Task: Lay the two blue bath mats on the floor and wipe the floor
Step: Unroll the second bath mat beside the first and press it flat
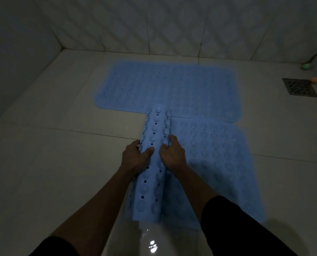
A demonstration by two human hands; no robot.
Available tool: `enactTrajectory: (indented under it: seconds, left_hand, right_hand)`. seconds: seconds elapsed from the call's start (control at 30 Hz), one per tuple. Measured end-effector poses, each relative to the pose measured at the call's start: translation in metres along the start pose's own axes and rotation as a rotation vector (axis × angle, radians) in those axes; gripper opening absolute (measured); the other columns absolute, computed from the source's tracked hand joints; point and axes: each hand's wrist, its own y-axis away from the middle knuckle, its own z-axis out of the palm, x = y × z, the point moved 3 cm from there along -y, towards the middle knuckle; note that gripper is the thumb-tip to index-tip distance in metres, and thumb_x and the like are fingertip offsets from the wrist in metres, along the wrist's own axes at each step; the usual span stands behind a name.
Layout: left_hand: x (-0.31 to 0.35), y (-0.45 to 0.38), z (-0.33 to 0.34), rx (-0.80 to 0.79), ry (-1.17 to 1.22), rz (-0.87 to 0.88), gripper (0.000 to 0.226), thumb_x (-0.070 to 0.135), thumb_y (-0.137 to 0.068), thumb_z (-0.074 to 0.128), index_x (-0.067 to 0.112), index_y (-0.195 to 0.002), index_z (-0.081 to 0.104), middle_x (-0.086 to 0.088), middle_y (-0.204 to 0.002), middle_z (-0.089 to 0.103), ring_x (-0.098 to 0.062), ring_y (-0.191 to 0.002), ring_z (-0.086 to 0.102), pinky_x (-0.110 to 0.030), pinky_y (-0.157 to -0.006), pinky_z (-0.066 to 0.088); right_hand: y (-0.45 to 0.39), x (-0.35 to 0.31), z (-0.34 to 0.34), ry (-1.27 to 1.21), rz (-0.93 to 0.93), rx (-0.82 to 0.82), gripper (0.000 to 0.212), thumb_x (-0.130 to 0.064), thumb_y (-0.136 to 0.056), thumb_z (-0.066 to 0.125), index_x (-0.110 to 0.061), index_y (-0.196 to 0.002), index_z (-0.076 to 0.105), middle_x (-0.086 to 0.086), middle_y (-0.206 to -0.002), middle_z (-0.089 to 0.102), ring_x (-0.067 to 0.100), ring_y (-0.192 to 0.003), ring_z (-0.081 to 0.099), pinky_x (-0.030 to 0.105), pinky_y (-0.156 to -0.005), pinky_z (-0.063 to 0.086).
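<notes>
Unrolling second blue mat (214, 159) beside flat mat (168, 87).
Left hand (135, 159), right hand (172, 154) curled around roll (154, 159); best pushed away evenly, pressed flat.

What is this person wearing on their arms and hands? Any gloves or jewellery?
Both hands are bare: no gloves on the left hand or the right hand, and no rings, watch or bracelets that I can make out in the dim light. The forearms are uncovered too. Dark, seemingly black sleeves cover the upper arms, ending around the elbows. No markings show on the fabric.
</notes>
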Motion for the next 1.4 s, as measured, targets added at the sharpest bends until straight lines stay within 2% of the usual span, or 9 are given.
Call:
enactTrajectory:
  seconds: [0.2,0.37,0.57,0.77,0.93,1.13,1.23,1.33,1.4]
  left_hand:
    - [-0.013,-0.015,-0.004,-0.046,0.062,-0.005,0.044,0.031,-0.09,0.072,0.019,-0.13,0.06,-0.006,-0.119,0.069,-0.019,-0.097,0.069,-0.039,-0.09,0.058]
    - [-0.013,-0.019,-0.016,0.032,0.007,0.021,0.053,0.028,-0.095,0.065,0.018,-0.144,0.046,0.002,-0.124,0.058,-0.016,-0.101,0.061,-0.03,-0.088,0.051]
    - [-0.017,-0.026,-0.056,0.114,-0.055,0.008,0.036,0.036,-0.093,0.056,0.017,-0.124,0.061,-0.007,-0.118,0.068,-0.022,-0.1,0.065,-0.04,-0.092,0.055]
    - [-0.03,-0.034,-0.08,0.024,-0.084,-0.007,0.071,0.042,-0.085,0.074,0.022,-0.144,0.042,-0.002,-0.128,0.056,-0.017,-0.105,0.058,-0.029,-0.088,0.05]
    - [-0.037,-0.038,-0.098,0.044,-0.101,0.039,0.061,0.024,-0.082,0.079,0.019,-0.135,0.047,0.002,-0.115,0.06,-0.01,-0.089,0.06,-0.01,-0.063,0.044]
    - [-0.042,-0.041,-0.117,0.168,-0.149,0.134,0.041,0.02,-0.093,0.061,0.011,-0.132,0.055,-0.008,-0.125,0.061,-0.008,-0.098,0.052,-0.019,-0.078,0.039]
    - [-0.046,-0.048,-0.115,0.105,-0.168,0.148,0.032,0.026,-0.083,0.077,0.019,-0.108,0.058,0.008,-0.097,0.063,-0.002,-0.079,0.057,-0.021,-0.069,0.052]
    - [-0.061,-0.058,-0.119,0.098,-0.272,0.155,0.047,0.035,-0.062,0.077,0.008,-0.097,0.059,0.001,-0.092,0.064,-0.013,-0.081,0.063,-0.036,-0.061,0.054]
    - [-0.068,-0.062,-0.125,0.104,-0.349,0.178,0.057,0.036,-0.06,0.067,0.006,-0.107,0.057,-0.003,-0.104,0.058,-0.014,-0.099,0.05,-0.029,-0.069,0.042]
  right_hand:
    - [-0.01,-0.003,0.01,-0.019,0.01,0.033,0.048,-0.033,-0.088,0.05,-0.024,-0.134,0.041,0.011,-0.122,0.061,0.03,-0.105,0.062,0.047,-0.093,0.051]
    - [-0.017,-0.011,0.015,-0.038,0.038,0.048,0.043,-0.029,-0.094,0.051,-0.011,-0.132,0.05,0.014,-0.125,0.058,0.031,-0.116,0.056,0.042,-0.1,0.045]
    - [-0.015,-0.037,0.049,-0.02,-0.109,0.033,0.036,-0.023,-0.095,0.053,-0.014,-0.129,0.05,0.015,-0.108,0.065,0.027,-0.094,0.063,0.03,-0.078,0.048]
    - [-0.022,-0.056,0.072,-0.035,-0.05,0.057,0.051,-0.032,-0.089,0.052,-0.017,-0.136,0.044,0.015,-0.124,0.055,0.033,-0.111,0.056,0.044,-0.096,0.048]
    - [-0.026,-0.07,0.098,-0.062,0.014,-0.053,0.056,-0.042,-0.089,0.062,-0.016,-0.135,0.044,0.014,-0.129,0.058,0.031,-0.115,0.058,0.042,-0.099,0.048]
    - [-0.038,-0.084,0.123,0.117,-0.001,-0.045,0.043,-0.021,-0.096,0.045,-0.011,-0.138,0.043,0.02,-0.13,0.05,0.036,-0.119,0.049,0.039,-0.1,0.041]
    - [-0.044,-0.088,0.13,0.205,-0.018,-0.057,0.046,-0.02,-0.095,0.045,-0.014,-0.141,0.042,0.021,-0.136,0.043,0.037,-0.124,0.042,0.041,-0.104,0.036]
    - [-0.046,-0.09,0.137,0.232,-0.06,-0.064,0.048,-0.018,-0.094,0.046,-0.014,-0.141,0.042,0.021,-0.135,0.045,0.037,-0.123,0.044,0.04,-0.103,0.036]
    - [-0.045,-0.089,0.141,0.236,-0.126,-0.063,0.05,-0.017,-0.094,0.05,-0.012,-0.143,0.041,0.023,-0.134,0.046,0.04,-0.124,0.045,0.041,-0.104,0.034]
